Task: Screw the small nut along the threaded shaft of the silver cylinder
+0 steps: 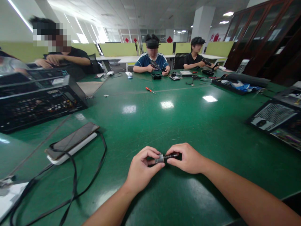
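Observation:
Near the front middle of the green table (150, 125), my left hand (143, 169) is closed around a short silver-grey cylinder (160, 158). A dark, ribbed shaft (169, 156) extends from the cylinder's right end. My right hand (189, 158) pinches this shaft between thumb and fingers. The two parts lie in one line, and their far ends are partly covered by my fingers. Both hands are low over the tabletop.
A phone (72, 141) rests on a white block at left, with black cables (75, 185) looping forward. Open computer cases stand left (42, 103) and right (275, 114). A red screwdriver (149, 90) lies farther back. Several people sit around the table's far side.

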A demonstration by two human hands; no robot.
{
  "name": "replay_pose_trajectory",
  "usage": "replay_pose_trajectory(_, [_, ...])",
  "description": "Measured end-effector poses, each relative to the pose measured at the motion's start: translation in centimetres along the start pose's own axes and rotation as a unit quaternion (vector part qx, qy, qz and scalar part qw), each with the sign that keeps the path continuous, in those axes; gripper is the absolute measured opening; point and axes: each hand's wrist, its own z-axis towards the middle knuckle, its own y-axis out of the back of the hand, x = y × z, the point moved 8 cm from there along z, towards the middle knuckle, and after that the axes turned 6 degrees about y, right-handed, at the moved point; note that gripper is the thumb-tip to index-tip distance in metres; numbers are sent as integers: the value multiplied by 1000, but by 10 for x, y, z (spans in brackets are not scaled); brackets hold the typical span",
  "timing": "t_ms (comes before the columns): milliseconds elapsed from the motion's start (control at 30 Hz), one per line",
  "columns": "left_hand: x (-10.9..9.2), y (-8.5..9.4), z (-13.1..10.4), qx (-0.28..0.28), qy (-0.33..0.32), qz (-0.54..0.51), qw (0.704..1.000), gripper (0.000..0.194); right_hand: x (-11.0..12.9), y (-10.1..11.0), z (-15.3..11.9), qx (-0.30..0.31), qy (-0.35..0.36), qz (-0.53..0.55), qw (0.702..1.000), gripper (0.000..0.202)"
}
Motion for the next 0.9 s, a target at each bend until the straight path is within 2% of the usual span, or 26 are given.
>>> replay_pose_trajectory(900, [3, 5, 1, -12, -3, -4, 1000, 21, -4, 5, -1, -12, -2, -16, 1000, 10])
